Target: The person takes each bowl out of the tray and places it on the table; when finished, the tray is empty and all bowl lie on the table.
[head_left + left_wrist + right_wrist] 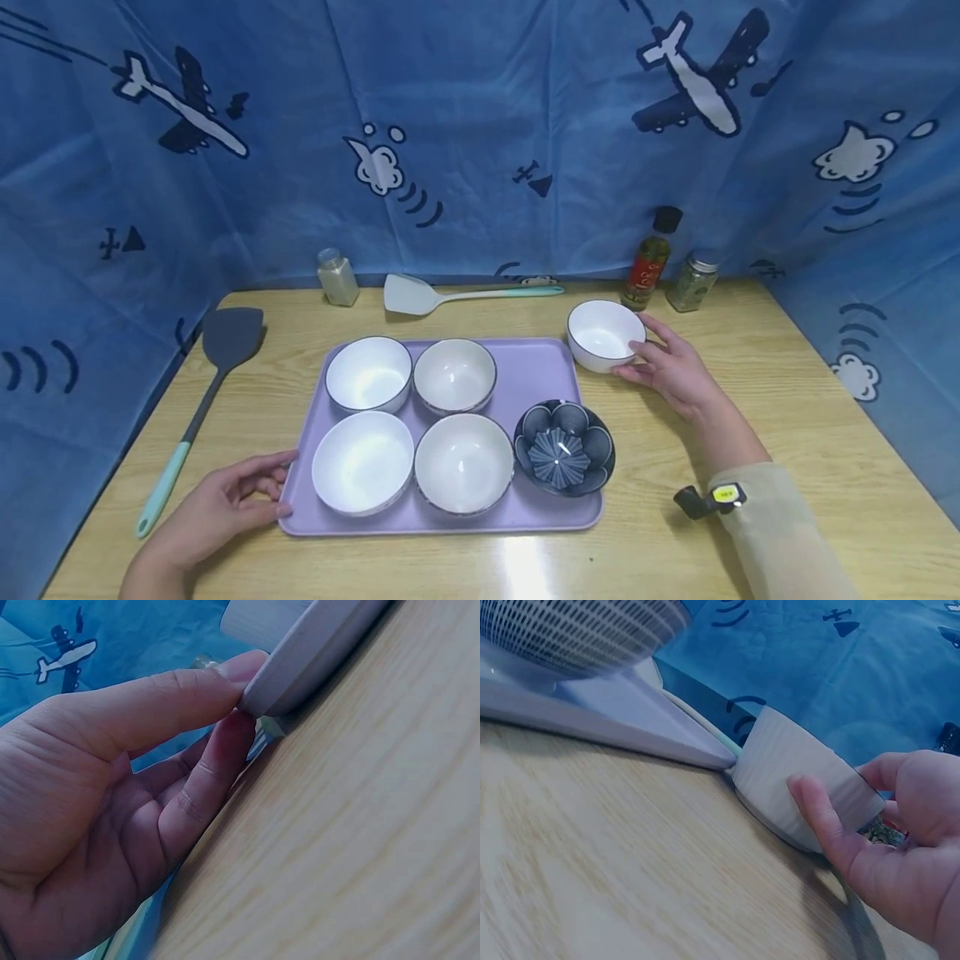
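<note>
My right hand [672, 367] grips a white bowl [600, 329] with a dark rim by its right side. In the right wrist view the thumb presses on the outer wall of the bowl [787, 780], which is tilted close to the tray's corner. My left hand [213, 508] pinches the left edge of a lilac tray [525, 518]; in the left wrist view the thumb lies on the tray rim [300, 667] with a finger beneath. On the tray stand two white bowls [362, 463] at the left, two cream bowls [463, 463] in the middle and a dark blue patterned bowl [564, 448] at front right.
A dark spatula [231, 337] with a mint handle lies at the left. Along the back are a glass shaker [337, 279], a pale spatula [412, 296], a red-labelled bottle [647, 271] and a herb jar [693, 283]. Blue curtain [465, 125] encloses the table.
</note>
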Action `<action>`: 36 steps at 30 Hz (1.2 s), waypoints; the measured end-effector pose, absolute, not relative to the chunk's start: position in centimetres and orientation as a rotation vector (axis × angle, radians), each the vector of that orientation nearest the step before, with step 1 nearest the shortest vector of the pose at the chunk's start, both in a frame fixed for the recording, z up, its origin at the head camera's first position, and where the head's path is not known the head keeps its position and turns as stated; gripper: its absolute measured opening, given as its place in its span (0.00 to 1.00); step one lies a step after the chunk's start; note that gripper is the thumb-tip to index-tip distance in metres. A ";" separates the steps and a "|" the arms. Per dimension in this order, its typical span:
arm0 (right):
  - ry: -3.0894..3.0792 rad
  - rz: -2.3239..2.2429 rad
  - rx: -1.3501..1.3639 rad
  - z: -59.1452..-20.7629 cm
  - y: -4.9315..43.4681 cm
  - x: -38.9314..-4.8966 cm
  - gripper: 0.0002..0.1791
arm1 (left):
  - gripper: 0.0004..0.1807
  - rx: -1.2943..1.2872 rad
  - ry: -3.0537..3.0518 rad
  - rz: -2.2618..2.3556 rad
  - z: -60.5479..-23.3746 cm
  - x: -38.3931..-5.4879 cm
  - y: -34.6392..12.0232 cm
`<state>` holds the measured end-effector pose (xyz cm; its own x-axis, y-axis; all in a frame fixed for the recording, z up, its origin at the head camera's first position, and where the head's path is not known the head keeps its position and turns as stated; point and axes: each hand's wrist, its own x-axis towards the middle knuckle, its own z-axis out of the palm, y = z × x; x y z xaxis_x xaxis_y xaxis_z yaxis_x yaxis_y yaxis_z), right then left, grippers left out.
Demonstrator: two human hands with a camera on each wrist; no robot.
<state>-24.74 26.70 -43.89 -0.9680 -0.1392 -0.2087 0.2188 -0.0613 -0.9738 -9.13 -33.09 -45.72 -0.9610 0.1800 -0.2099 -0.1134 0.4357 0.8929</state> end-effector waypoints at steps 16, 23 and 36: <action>2.159 -2.031 -0.322 -40.8 30.3 -23.3 0.37 | 0.38 0.050 2.405 1.501 -45.0 -9.4 -32.9; 2.100 -1.960 -0.580 -40.1 29.5 -22.8 0.31 | 0.39 0.022 2.401 1.493 -45.1 -9.4 -32.9; 2.025 -1.446 -0.822 -40.8 24.8 -21.9 0.31 | 0.37 0.041 2.397 1.539 -45.4 -9.0 -33.0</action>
<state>-21.93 24.81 -40.83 -0.6836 -0.7273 -0.0613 -0.1778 0.2475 -0.9524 -8.97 -32.95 -45.44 -0.9571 0.1794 -0.2276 -0.1321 0.4287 0.8937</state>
